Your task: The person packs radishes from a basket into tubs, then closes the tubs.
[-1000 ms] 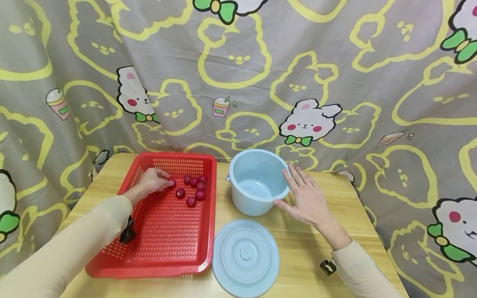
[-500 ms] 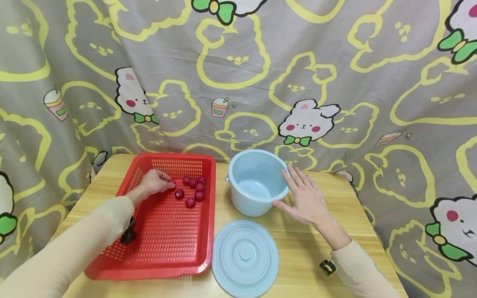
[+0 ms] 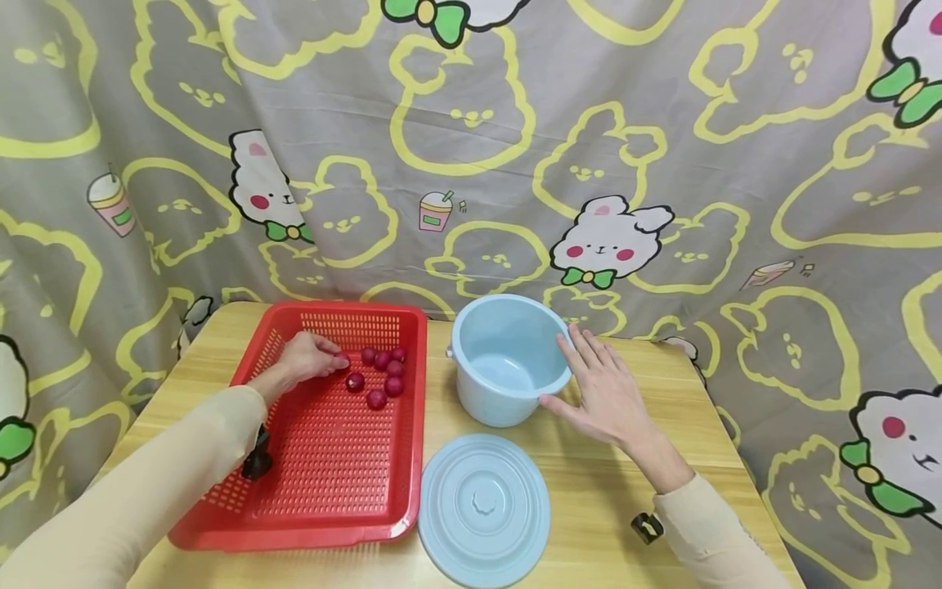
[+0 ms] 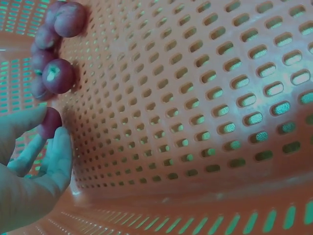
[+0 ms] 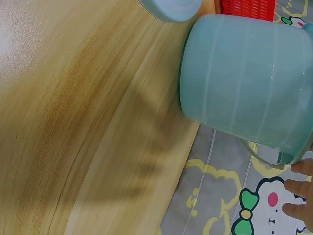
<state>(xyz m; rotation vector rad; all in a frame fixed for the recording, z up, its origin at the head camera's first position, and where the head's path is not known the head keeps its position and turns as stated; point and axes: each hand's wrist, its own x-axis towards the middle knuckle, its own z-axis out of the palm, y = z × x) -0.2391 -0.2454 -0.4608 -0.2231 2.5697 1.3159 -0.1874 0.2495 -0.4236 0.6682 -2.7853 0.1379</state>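
My left hand [image 3: 307,358] reaches into the red plastic basket [image 3: 324,536] and pinches a small round radish [image 4: 50,123] between thumb and fingertips. Several more magenta-red radishes lie in the basket's back right part; the closest one [image 3: 355,382] shows a pale patch on its skin. A light blue bucket [image 3: 489,401] stands upright right of the basket, its inside bare as far as the head view shows. With fingers straight and spread, my right hand [image 3: 607,393] rests at the bucket's right rim; only its fingertips appear in the right wrist view.
A round light blue lid [image 3: 486,511] lies flat in front of the bucket, right beside the basket. All stand on a wooden table [image 3: 611,507]. A patterned grey curtain [image 3: 486,204] hangs behind its back edge. The bucket's wire handle [image 5: 259,157] hangs at its side.
My left hand stays at the same spot in the basket, its fingers shifting only slightly on the radish. The right hand and the bucket have not moved.
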